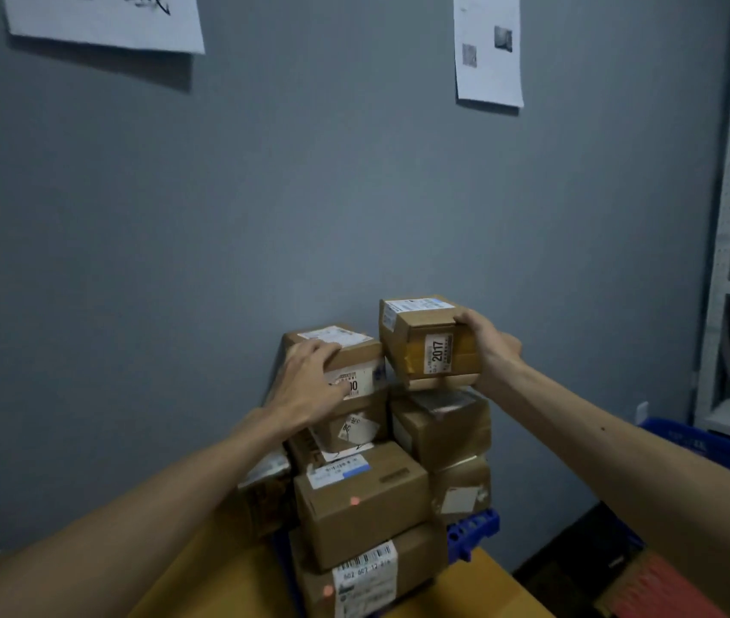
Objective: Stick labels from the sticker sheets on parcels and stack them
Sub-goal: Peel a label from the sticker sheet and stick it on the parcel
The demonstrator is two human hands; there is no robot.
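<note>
Brown cardboard parcels stand in a tall stack (367, 497) on the yellow wood counter (488, 586), close to the grey wall (265, 216). A blue tray (472, 530) pokes out from under the stack on the right.

The right hand (485, 345) holds the 2017 parcel (416, 332) at the top right of the stack. Its fingers are curled tight round the parcel's right side. That parcel is tilted, and its bottom is right at the taped box (443, 425) below it. I cannot tell if it sits all the way down.

The left hand (309, 385) lies on the top left parcel (363, 354). Its fingers are spread out over the near top edge and the front, and they grip nothing. The two top parcels are just beside each other.

Two paper sheets hang high on the wall, one on the left (104, 20) and one on the right (488, 51). A white shelf (728, 260) stands at the far right, and a blue bin (702, 443) sits low beside it.

The wall is right behind the stack. Left of the stack there is open wall, and above the parcels there is open air. On the right, the counter edge is near the stack.
</note>
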